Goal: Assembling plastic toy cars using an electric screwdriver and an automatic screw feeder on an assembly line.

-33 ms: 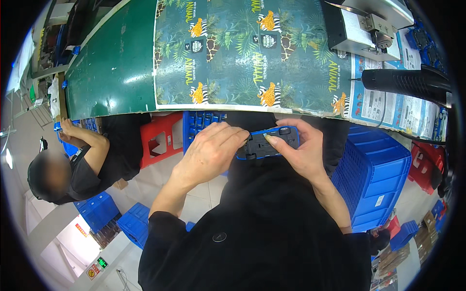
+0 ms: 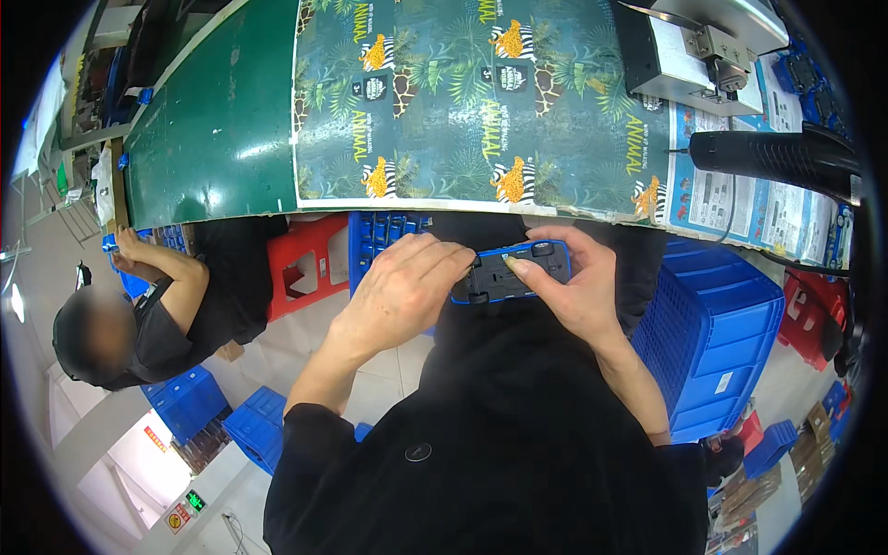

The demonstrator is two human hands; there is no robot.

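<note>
Both hands on blue toy car [image 2: 511, 272], held underside up just below table [image 2: 213, 139] edge: left hand [image 2: 400, 289] fingers pinch its end, right hand [image 2: 575, 283] wraps it. Green table, jungle-print sheet [image 2: 472, 102]. Blue crates [image 2: 717, 338], red stool [image 2: 310, 259] on floor.

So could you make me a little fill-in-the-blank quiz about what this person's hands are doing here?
Both hands, left hand and right hand, hold one small toy ____. The toy's body colour is ____. The big crate by the person's right side is ____. The stool under the bench edge is ____.

Missing words: car; blue; blue; red.
</note>
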